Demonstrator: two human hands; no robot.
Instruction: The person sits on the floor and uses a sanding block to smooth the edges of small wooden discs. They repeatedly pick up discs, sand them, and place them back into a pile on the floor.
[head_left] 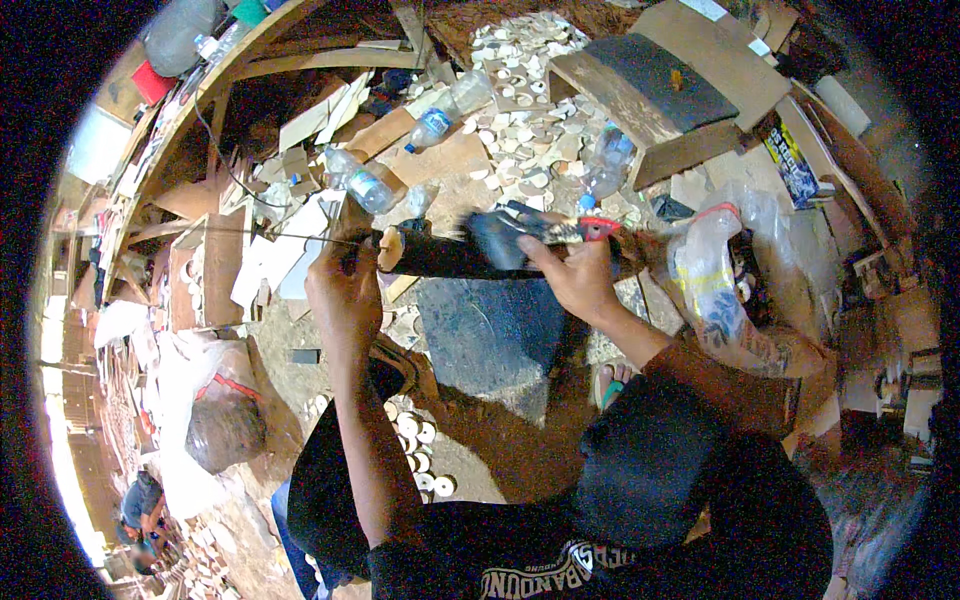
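"What are the fingers doing?"

"The right hand (580,280), at the centre of the frame, is closed around a dark, blurred object (490,238), the thumb stretched along its near side. A red piece (598,230) shows just beyond the knuckles. The blur hides what kind of object it is."

"And the left hand (340,285)?"

"Left of centre, its fingers curled in close to a small pale wooden disc (390,248). I can't tell whether they grip it; the back of the hand covers the fingertips. The disc sits at the near end of a dark bar (440,255), which runs rightward until the blurred object covers part of it."

"What lies around them?"

"Below the bar, a dark panel (490,330). Above, a heap of pale wood offcuts (530,150), with a clear bottle (362,182) at its left and another bottle (608,160) at its right. A box with a dark pad (660,85) takes up the upper right."

"Anything lower down?"

"Pale wooden rings (425,440) at lower centre, beside the left forearm, which hides some of the ground. A bulging plastic bag (225,430) stands at the left, and a co-worker (142,505) bends over at the lower left."
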